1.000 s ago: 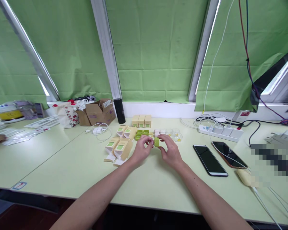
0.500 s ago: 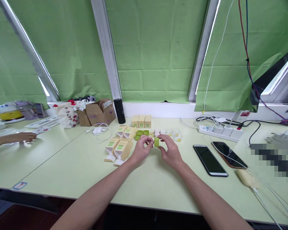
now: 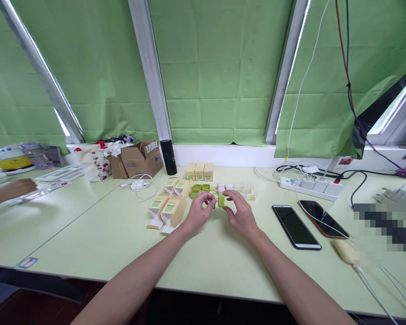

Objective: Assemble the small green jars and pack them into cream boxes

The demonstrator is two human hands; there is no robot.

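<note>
My right hand (image 3: 239, 211) grips a small green square case (image 3: 221, 201) between thumb and fingers, just above the table. Close on its left, the fingers of my left hand (image 3: 203, 208) are pinched together at the case's side; what they hold is too small to make out. Behind my hands lie green square trays (image 3: 201, 188), small white pieces (image 3: 221, 188) and a clear plastic tray (image 3: 248, 191). Left of my left hand, several beige cartons with green labels (image 3: 169, 208) lie with flaps open. Farther back, closed beige boxes (image 3: 199, 171) stand in a row.
To the right are two phones (image 3: 297, 226) (image 3: 324, 219) and a power strip (image 3: 311, 187) with cables. At the back left stand a black cylinder (image 3: 168, 157), a cardboard box (image 3: 140, 159) and a white charger (image 3: 138, 183). Another person's hand (image 3: 22, 187) is at far left.
My hands stay almost in place, with the green case still between them. At far left, the other person's hand has moved leftward and slightly up.
</note>
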